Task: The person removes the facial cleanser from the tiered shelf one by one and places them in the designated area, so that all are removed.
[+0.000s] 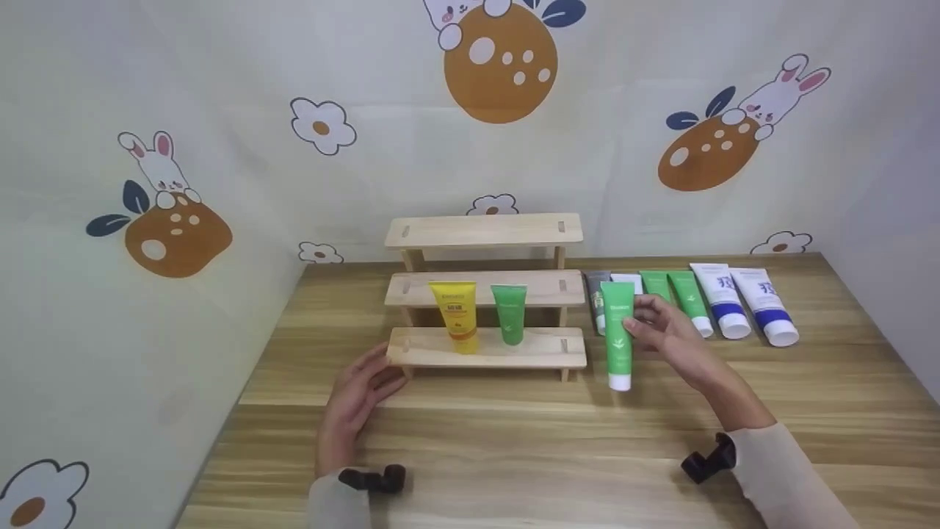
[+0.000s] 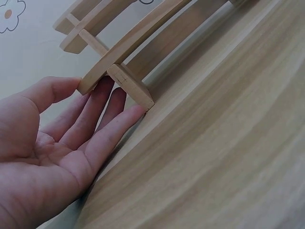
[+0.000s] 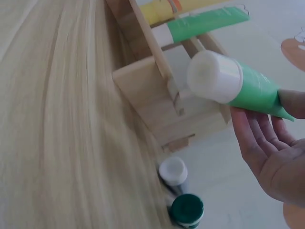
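Note:
Between the thumb and fingers of my right hand [image 1: 672, 334] is a green tube [image 1: 618, 330] with a white cap, its cap end pointing down. It is in the air just right of the three-step wooden display rack [image 1: 485, 358]. My left hand [image 2: 62, 138] grips the left end of the rack's lowest step, with the thumb at the plank's end and the fingers under it by the leg. A yellow tube [image 1: 457, 316] and a smaller green tube [image 1: 510, 314] stand upright, caps down, on that lowest step.
Right of the rack, several tubes lie in a row at the table's back: a dark grey one [image 1: 598, 283], green ones [image 1: 689, 297], and two white-and-blue ones [image 1: 723, 297]. A patterned cloth [image 1: 242, 88] hangs behind the wooden table [image 1: 499, 448].

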`<state>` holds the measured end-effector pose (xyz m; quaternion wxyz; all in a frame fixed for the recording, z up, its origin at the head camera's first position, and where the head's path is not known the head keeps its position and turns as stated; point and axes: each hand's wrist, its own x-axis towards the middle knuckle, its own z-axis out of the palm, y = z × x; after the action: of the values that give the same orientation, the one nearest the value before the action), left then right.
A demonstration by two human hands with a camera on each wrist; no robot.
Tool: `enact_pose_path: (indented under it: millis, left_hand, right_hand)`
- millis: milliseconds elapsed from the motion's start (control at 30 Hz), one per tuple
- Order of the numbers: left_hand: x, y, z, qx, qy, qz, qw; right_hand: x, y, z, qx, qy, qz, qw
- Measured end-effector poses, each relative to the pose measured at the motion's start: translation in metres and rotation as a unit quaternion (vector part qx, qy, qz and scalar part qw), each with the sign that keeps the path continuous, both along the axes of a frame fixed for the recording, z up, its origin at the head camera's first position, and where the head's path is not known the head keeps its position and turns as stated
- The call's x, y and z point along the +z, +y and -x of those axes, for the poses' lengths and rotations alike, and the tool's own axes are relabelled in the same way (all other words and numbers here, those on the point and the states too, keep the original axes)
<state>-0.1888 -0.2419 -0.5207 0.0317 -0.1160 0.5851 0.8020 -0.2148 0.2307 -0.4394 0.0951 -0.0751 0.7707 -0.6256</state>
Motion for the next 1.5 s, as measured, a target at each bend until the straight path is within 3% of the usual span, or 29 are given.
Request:
enact_pose_path:
  millis: [233,667,1067,1500]
  left_hand:
    - [-0.001,0.001,-0.001,-0.002,-0.002,0.002,1.0000]
    - [-0.001,-0.001,-0.002,-0.005,-0.004,0.002,1.0000]
    - [0.000,-0.001,-0.001,-0.010,0.005,0.004,0.9999]
    - [-0.001,0.000,0.001,0.007,-0.004,0.005,1.0000]
  right_hand:
    - [-0.014,0.008,0.005,0.034,-0.017,-0.009,0.9992]
    - [-0.033,0.006,0.011,0.034,-0.111,-0.011,0.9932]
    - [-0.040,0.009,0.012,0.052,-0.142,-0.028,0.9880]
    - [-0.044,0.010,0.013,0.059,-0.162,-0.044,0.9841]
